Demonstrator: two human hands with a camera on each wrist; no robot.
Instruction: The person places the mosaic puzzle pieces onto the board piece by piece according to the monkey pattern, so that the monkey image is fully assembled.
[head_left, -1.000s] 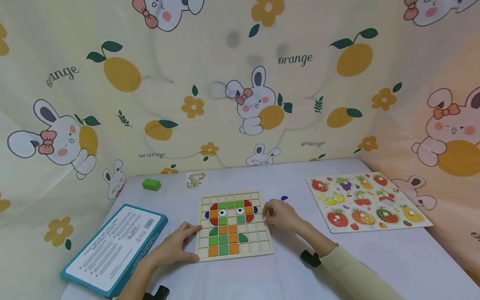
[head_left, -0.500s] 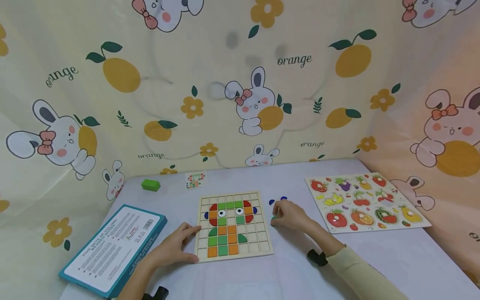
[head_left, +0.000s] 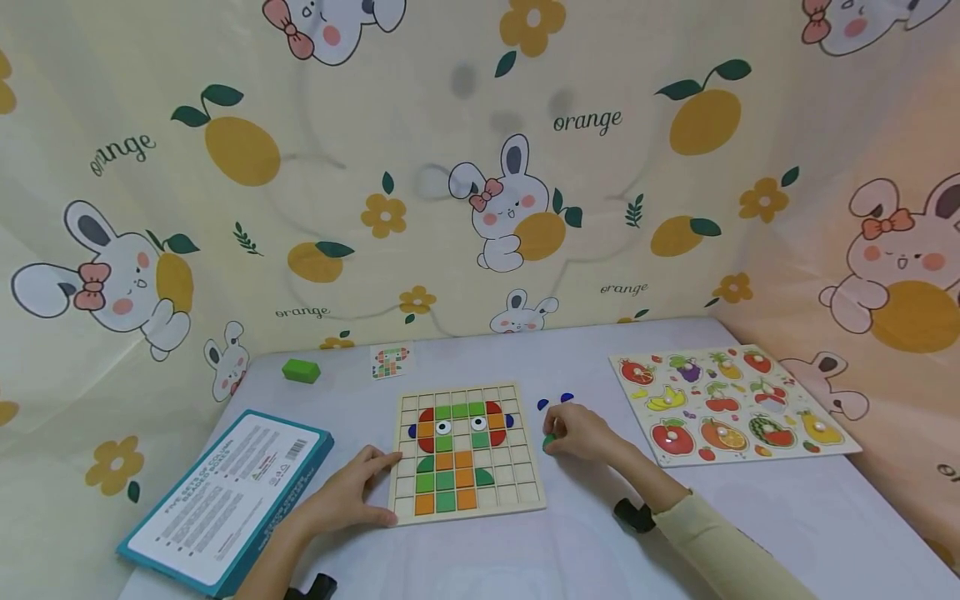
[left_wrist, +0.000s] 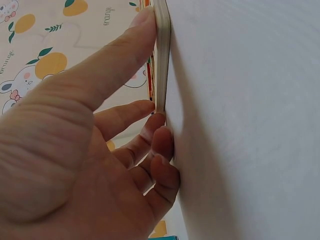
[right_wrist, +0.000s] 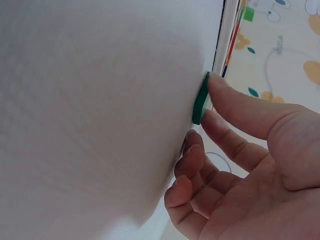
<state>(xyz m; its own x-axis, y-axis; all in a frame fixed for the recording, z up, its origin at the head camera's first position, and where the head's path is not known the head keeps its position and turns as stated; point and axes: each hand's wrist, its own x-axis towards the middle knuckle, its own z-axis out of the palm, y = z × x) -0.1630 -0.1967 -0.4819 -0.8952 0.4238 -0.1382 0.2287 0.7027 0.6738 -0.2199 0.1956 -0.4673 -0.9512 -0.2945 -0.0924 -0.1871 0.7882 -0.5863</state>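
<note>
A wooden grid board [head_left: 517,482] lies mid-table, with red, green, orange and blue tiles and two eye tiles forming a figure. My left hand [head_left: 348,492] rests against its left side; in the left wrist view the straight thumb and index finger touch the board's edge [left_wrist: 162,60], spread apart. Just right of the board, my right hand [head_left: 581,431] pinches a small green tile [head_left: 549,443] by the table surface. The right wrist view shows this green tile [right_wrist: 201,100] edge-on between thumb and index fingertip, the other fingers curled. Its full outline is hidden.
Two blue half-round tiles [head_left: 543,405] lie beyond my right hand. A fruit puzzle board [head_left: 720,467] is at the right, a teal box [head_left: 232,500] at the left. A green block [head_left: 302,371] and a pattern card [head_left: 391,361] sit at the back.
My right hand has drawn slightly right, away from the board's edge. A green tile now shows at its fingertips, and another blue tile has come into sight. The left hand stays put.
</note>
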